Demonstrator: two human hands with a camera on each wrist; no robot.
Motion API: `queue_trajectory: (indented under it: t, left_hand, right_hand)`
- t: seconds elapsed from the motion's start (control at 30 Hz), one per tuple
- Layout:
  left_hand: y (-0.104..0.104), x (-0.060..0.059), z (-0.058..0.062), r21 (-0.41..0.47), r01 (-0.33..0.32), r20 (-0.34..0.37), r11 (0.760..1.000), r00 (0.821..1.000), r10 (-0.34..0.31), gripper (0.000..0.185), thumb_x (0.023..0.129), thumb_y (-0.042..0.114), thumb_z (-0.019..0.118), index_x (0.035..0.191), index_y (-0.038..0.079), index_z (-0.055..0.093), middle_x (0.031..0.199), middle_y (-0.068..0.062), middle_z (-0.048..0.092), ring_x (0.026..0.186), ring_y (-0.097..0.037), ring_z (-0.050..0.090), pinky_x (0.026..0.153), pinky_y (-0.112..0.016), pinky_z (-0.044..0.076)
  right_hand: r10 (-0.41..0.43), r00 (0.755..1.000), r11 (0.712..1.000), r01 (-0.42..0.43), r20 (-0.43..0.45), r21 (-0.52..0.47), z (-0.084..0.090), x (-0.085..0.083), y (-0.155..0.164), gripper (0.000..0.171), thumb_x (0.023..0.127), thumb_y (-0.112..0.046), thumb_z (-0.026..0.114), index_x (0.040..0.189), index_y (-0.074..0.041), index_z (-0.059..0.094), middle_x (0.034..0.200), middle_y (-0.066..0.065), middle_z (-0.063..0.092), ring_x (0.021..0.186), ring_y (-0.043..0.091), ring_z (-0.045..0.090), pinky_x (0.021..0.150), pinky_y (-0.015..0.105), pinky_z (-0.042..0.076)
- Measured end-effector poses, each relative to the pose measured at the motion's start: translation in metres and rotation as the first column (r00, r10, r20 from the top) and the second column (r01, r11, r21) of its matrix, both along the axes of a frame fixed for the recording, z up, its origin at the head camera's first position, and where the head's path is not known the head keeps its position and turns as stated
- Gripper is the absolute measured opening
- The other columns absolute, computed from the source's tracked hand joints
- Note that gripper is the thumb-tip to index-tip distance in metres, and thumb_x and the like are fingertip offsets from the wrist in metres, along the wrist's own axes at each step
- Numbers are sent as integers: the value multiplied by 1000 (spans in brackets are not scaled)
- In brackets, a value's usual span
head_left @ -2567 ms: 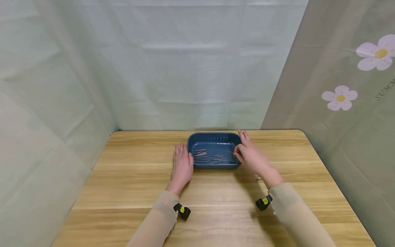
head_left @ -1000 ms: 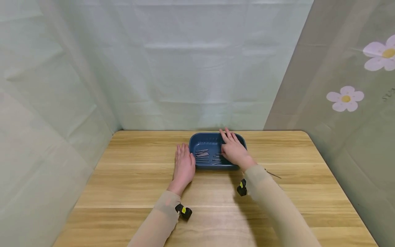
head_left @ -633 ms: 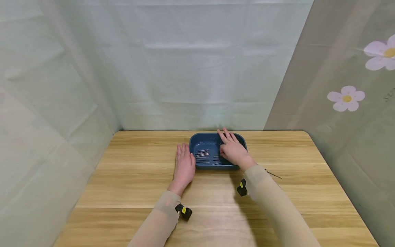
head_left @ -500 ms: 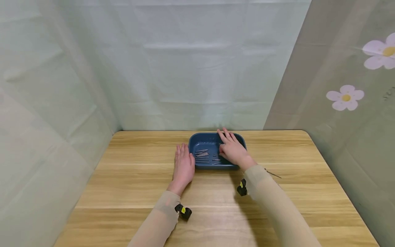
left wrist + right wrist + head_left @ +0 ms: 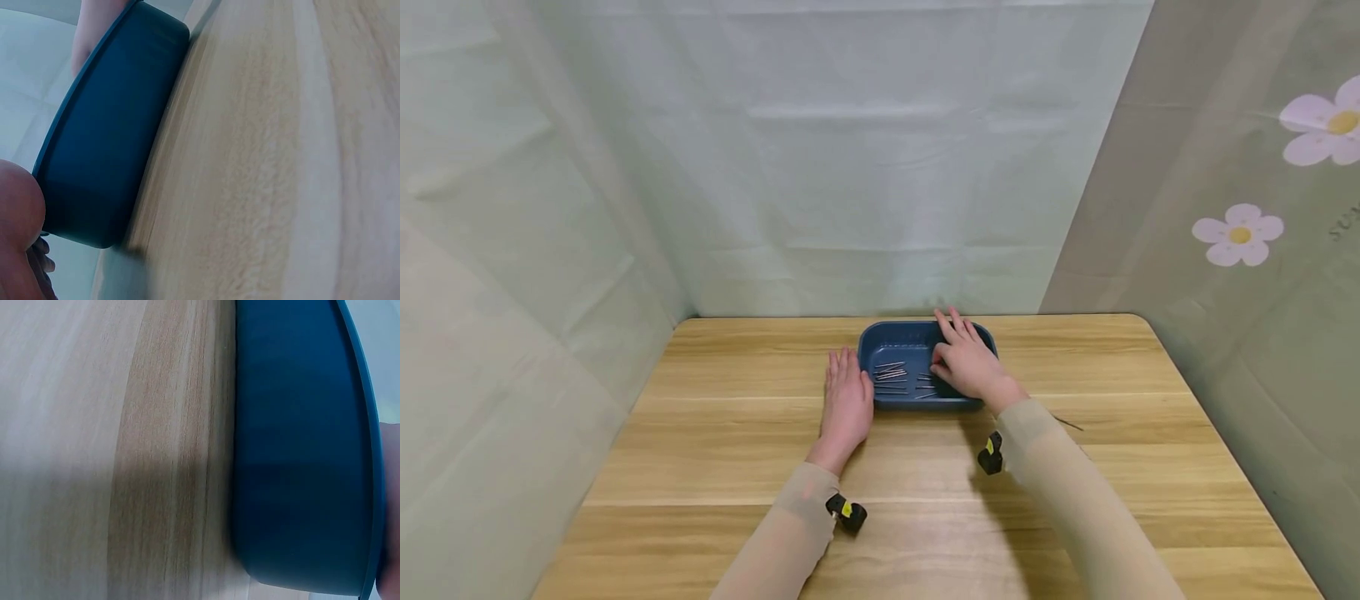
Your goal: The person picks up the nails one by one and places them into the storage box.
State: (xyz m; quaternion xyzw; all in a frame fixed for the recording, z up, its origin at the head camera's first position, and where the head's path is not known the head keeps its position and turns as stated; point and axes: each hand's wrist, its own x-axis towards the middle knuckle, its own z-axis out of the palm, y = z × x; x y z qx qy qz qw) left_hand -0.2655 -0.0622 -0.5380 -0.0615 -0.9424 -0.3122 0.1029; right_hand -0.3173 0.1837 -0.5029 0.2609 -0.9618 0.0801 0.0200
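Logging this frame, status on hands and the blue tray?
Left hand flat on table, against blue tray. Right hand inside tray, over nails; grip unclear. One nail loose on table.

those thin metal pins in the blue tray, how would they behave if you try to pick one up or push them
The metal pins look thin and straight, so probably stiff and light. Lying flat on the blue tray floor, one would likely be fiddly to pinch and might slip. Being round, pushed ones would probably roll or slide until the tray wall stops them. The right hand reaches in over them; the left hand lies beside the tray.
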Motion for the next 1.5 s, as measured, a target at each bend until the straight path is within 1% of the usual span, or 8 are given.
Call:
queue_trajectory:
  t: [0.17,0.5,0.63,0.87,1.13,1.27,1.5]
  left_hand:
    - [-1,1,1,4,0,0,1000,1000,0,52,114,14,42,154,-18,38,166,-33,33,160,-49,18,128,-59,19]
    - [-1,1,1,8,1,4,1000,1000,-1,53,113,14,42,155,-18,38,167,-33,32,160,-49,18,128,-60,18]
    - [-1,1,1,5,2,9,1000,1000,-2,53,114,15,42,155,-18,38,167,-33,32,160,-48,17,128,-59,18]
    - [-2,0,-1,7,1,2,1000,1000,-1,53,114,15,42,155,-18,38,167,-33,32,160,-49,17,128,-60,18]
    - [-3,0,-3,12,-1,-17,1000,1000,1,52,114,14,43,154,-18,38,166,-33,33,159,-50,19,128,-60,19]
    - [-3,0,-2,15,3,-19,1000,1000,-2,52,113,14,42,154,-19,38,166,-34,33,159,-51,19,128,-61,19]
    - [-5,-1,-2,15,-8,-12,1000,1000,9,53,114,16,41,155,-18,38,167,-33,32,159,-50,18,128,-61,19]
  right_hand:
    - [-9,1000,1000,9,10,-26,1,1,0,10,104,-27,73,99,-18,73,177,22,13,163,46,4,130,59,11]
    - [-19,999,997,22,42,-72,5,6,2,11,108,-26,68,104,-18,73,178,21,11,163,45,1,130,58,9]
    - [-10,999,993,15,39,-117,6,9,5,11,108,-25,67,105,-16,73,177,23,13,163,46,2,130,58,11]
    - [-33,999,980,36,19,-195,9,13,18,13,108,-21,67,110,-10,74,175,24,17,163,45,6,130,58,13]
    - [-83,995,958,96,59,-270,13,24,39,15,109,-20,64,114,-8,72,176,23,15,163,45,2,128,60,16]
    - [-80,995,944,95,62,-315,14,30,49,15,109,-16,64,116,-6,72,176,24,15,163,45,1,127,62,17]
    - [-98,993,928,113,60,-354,11,41,70,15,109,-15,64,116,-4,72,176,25,15,163,43,-3,126,65,18]
